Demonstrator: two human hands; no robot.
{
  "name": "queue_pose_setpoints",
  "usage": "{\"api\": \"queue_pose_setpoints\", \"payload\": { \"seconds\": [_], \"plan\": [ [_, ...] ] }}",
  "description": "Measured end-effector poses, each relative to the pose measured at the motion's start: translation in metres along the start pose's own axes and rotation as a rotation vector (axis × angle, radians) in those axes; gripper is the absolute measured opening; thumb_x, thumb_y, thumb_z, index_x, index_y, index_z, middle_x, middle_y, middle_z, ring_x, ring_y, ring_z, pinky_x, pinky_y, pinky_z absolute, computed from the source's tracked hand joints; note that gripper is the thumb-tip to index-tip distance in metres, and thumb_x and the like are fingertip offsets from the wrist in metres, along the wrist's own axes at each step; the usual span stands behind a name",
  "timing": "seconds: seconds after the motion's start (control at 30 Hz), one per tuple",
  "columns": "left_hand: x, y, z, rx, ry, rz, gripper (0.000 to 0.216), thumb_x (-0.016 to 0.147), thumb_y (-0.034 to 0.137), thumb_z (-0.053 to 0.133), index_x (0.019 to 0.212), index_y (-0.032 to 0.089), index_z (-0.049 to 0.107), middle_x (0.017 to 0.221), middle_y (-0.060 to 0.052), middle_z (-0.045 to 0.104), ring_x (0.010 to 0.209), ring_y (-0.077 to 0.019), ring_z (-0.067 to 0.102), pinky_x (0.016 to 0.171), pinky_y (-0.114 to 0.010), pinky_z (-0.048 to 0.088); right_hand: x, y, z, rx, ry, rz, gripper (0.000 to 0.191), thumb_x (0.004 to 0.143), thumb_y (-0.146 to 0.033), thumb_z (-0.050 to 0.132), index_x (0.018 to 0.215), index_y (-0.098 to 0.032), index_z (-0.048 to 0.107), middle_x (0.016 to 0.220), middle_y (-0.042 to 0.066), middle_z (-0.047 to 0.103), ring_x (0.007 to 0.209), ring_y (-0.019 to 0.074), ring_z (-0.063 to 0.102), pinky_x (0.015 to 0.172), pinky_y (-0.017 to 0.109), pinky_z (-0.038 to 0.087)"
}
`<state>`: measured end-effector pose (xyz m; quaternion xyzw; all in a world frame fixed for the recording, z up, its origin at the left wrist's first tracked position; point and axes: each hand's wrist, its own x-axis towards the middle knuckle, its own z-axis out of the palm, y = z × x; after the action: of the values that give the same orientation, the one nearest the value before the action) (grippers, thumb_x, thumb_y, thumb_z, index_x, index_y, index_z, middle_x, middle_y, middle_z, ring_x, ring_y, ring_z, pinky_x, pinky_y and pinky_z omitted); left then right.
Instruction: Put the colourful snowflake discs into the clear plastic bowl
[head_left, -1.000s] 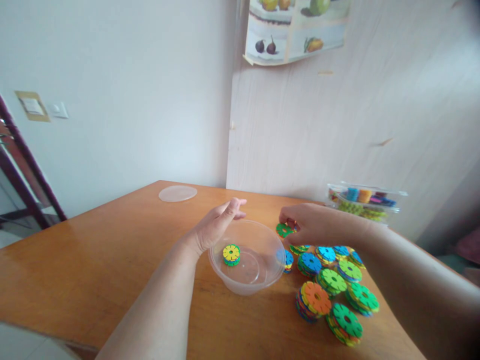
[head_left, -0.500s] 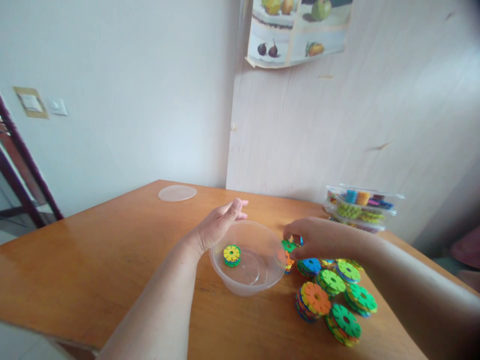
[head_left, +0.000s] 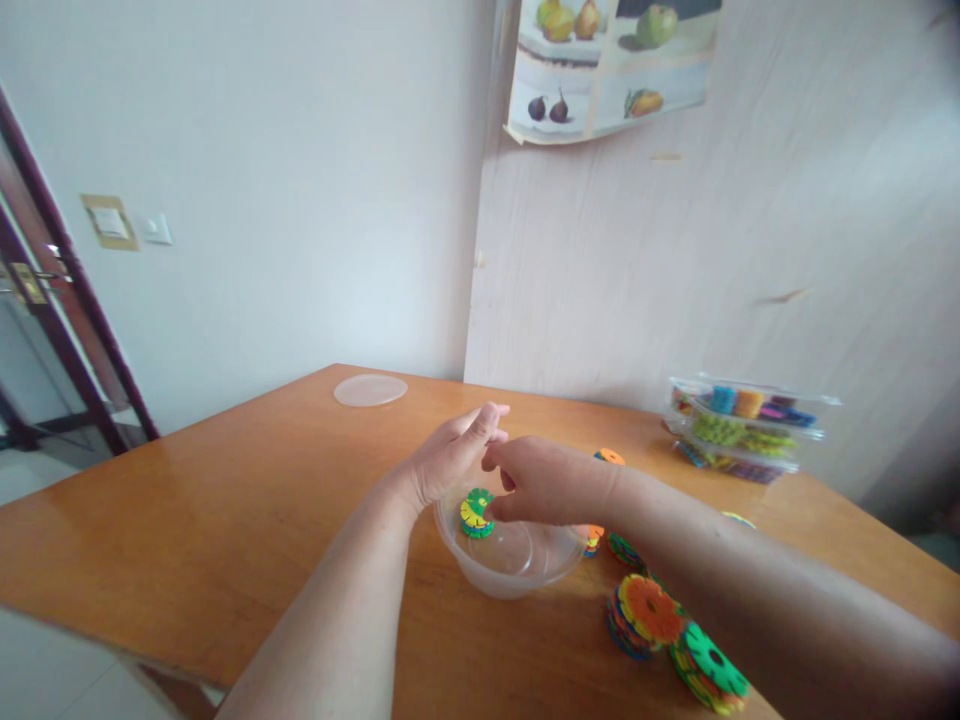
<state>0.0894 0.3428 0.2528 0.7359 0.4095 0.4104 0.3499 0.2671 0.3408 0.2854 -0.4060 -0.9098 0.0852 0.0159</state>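
Right hand (head_left: 540, 482) over bowl (head_left: 517, 570) — seemingly pinching green disc (head_left: 480, 496)

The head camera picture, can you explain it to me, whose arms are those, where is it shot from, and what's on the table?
The picture comes from a camera worn on a person's head, looking forward and down, so both bare arms are that person's own. The left hand rests against the far rim of a clear plastic bowl on a wooden table. The right hand reaches into the bowl and pinches a green disc above a yellow disc stack inside it. More coloured discs lie to the right. A clear lid sits at the far edge, and a clear box of pieces stands near the wall.
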Motion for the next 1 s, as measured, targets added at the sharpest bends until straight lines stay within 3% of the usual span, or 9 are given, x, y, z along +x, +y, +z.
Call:
{"api": "queue_pose_setpoints", "payload": {
  "seconds": [0.1,0.23,0.4,0.5,0.7,0.87,1.0],
  "plan": [
    [0.000,0.000,0.000,-0.026,-0.004,0.009,0.092,0.093,0.079,0.021,0.149,0.011,0.048,0.128,-0.018,0.070,0.130,-0.0321,0.059,0.116,-0.047,0.035,-0.009,0.009,-0.011,0.044,0.095,0.029,0.050,0.083,-0.040,0.067,0.127,-0.018,0.063,0.098,0.007,0.075,0.076,0.0191,0.065,0.060,0.028,0.040],
    [-0.001,-0.001,0.002,-0.047,0.007,-0.031,0.087,0.094,0.079,0.024,0.148,0.016,0.049,0.125,-0.016,0.072,0.127,-0.0313,0.061,0.117,-0.048,0.035,-0.038,0.042,-0.031,-0.056,0.149,0.157,0.025,0.086,-0.030,0.059,0.107,-0.020,0.068,0.092,0.006,0.074,0.074,0.0183,0.063,0.061,0.028,0.039],
    [0.000,-0.004,0.001,-0.059,-0.007,-0.019,0.083,0.094,0.078,0.025,0.147,0.020,0.052,0.138,-0.015,0.066,0.132,-0.0318,0.058,0.118,-0.048,0.035,-0.068,0.069,-0.026,-0.128,-0.010,0.207,0.027,0.083,-0.038,0.064,0.104,-0.022,0.072,0.100,0.007,0.075,0.085,0.0228,0.067,0.068,0.031,0.042],
    [0.000,-0.004,0.000,-0.072,-0.024,-0.028,0.084,0.094,0.078,0.025,0.146,0.019,0.052,0.145,-0.016,0.060,0.134,-0.0324,0.056,0.117,-0.047,0.038,-0.072,0.066,-0.012,-0.123,-0.100,0.161,0.035,0.079,-0.048,0.070,0.103,-0.023,0.073,0.105,0.007,0.075,0.092,0.0261,0.068,0.070,0.032,0.043],
    [0.000,-0.002,0.000,-0.026,-0.015,-0.022,0.085,0.094,0.078,0.022,0.142,0.018,0.056,0.144,-0.016,0.061,0.137,-0.0332,0.054,0.119,-0.049,0.034,-0.070,0.067,0.001,-0.137,-0.094,0.167,0.029,0.078,-0.042,0.069,0.099,-0.022,0.074,0.099,0.008,0.076,0.086,0.0263,0.069,0.067,0.032,0.043],
    [-0.001,-0.002,0.000,-0.030,-0.012,-0.022,0.083,0.094,0.077,0.023,0.144,0.018,0.054,0.143,-0.015,0.062,0.133,-0.0317,0.057,0.119,-0.049,0.033,-0.066,0.071,-0.021,-0.112,0.103,0.202,0.036,0.083,-0.042,0.065,0.110,-0.020,0.072,0.102,0.009,0.075,0.088,0.0249,0.067,0.075,0.033,0.045],
    [0.000,-0.003,0.002,-0.025,0.003,-0.021,0.087,0.094,0.078,0.022,0.148,0.016,0.050,0.128,-0.016,0.071,0.130,-0.0304,0.059,0.119,-0.048,0.033,-0.049,0.037,-0.026,-0.077,0.185,0.085,0.036,0.084,-0.040,0.064,0.113,-0.019,0.070,0.104,0.009,0.074,0.087,0.0231,0.066,0.073,0.031,0.045]
  ]
}}
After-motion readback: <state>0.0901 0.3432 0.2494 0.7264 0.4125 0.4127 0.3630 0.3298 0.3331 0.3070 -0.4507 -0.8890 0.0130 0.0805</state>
